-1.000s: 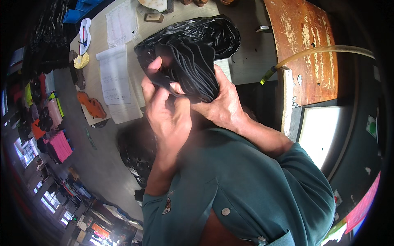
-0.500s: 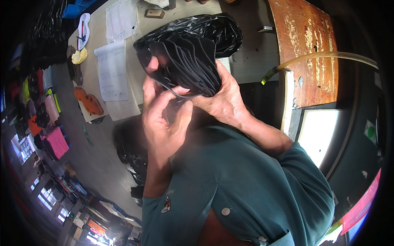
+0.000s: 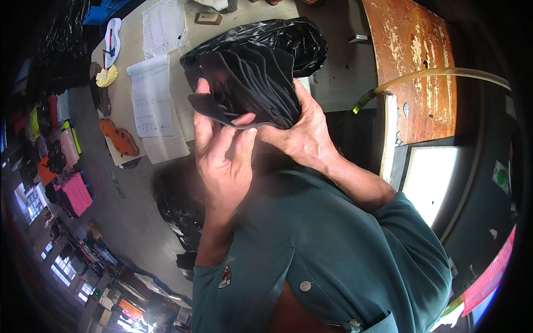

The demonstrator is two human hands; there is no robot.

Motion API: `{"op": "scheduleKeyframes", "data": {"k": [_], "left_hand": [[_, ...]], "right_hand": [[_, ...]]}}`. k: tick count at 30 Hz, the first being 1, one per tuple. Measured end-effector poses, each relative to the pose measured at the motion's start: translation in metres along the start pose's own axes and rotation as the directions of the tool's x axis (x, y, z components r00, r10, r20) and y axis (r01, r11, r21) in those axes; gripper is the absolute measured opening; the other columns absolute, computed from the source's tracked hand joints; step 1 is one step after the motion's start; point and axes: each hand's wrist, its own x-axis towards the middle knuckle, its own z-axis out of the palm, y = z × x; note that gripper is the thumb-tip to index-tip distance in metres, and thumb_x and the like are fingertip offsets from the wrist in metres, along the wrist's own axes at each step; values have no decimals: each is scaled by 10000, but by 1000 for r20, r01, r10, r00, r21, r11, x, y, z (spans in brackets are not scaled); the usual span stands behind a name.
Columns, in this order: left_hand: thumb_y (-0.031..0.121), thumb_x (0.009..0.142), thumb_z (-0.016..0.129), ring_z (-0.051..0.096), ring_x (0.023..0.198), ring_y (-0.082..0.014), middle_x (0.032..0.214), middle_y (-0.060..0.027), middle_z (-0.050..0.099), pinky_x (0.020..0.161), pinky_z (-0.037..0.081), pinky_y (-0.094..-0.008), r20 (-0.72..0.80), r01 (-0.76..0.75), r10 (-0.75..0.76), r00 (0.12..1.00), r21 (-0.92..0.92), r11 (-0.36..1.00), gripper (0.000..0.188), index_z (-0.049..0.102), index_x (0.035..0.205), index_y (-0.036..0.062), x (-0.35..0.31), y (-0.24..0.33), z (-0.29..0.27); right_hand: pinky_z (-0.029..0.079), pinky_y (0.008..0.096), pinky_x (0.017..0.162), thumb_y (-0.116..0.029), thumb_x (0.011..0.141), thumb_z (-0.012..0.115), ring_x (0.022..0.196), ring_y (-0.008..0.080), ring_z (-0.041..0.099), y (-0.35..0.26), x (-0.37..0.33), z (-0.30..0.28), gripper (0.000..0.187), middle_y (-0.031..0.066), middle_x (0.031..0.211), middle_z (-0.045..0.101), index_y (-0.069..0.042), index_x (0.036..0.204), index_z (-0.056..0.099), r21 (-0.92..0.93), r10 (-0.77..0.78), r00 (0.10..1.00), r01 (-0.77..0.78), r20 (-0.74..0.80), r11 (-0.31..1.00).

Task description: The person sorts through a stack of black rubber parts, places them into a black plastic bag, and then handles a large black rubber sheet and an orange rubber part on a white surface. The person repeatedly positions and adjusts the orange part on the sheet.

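Observation:
A thick stack of thin black sheets [image 3: 252, 83], curved and fanned apart along the top, is held up in front of me. My right hand [image 3: 308, 130] grips the stack from its right side and lower end, thumb against the bottom edges. At the left, my left hand [image 3: 225, 161] has the nearest black sheet [image 3: 219, 112] between its thumb and fingers, its lower edge bent away from the others. One of my left fingertips pokes in behind that sheet. A crumpled black plastic bag [image 3: 308, 50] lies on the table just beyond the stack.
On the table [image 3: 183, 111] to the left lie an open notebook [image 3: 151, 100], a white tray with pens [image 3: 112, 41] and an orange piece [image 3: 119, 137]. A brownish block [image 3: 208, 18] sits at the back. To the right, a hose [image 3: 438, 72] crosses a worn wooden board [image 3: 413, 44].
My left thumb has closed up against the near sheet, and the left hand has shifted slightly. That sheet now bends further outward at its left end. My right hand keeps its hold.

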Motion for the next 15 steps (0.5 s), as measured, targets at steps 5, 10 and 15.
{"op": "scheduleKeyframes", "data": {"k": [5,10,15], "left_hand": [[-22,949,694,503,1432,-363,1636,-298,339,1062,521,-406,-22,53,-55,998,-76,996,120,732,1040,-90,-1,1,2],[-48,930,684,569,1373,-342,1642,-280,343,1028,544,-377,-30,90,-92,995,-61,994,104,737,1018,-66,-1,7,-1],[-91,924,648,605,1327,-333,1639,-266,355,1023,544,-366,67,18,-21,998,59,998,146,732,1040,-65,2,10,-14]], "right_hand": [[512,328,1078,76,799,809,1212,161,626,0,-1,3,716,116,1324,659,35,1431,476,34,46,999,-46,14,998],[509,334,1088,87,784,805,1231,170,622,1,-1,3,741,123,1350,652,36,1443,471,9,60,998,-60,12,998],[513,318,1065,66,784,821,1210,156,625,1,0,4,740,111,1321,659,35,1438,477,40,79,997,-80,20,996]]}}
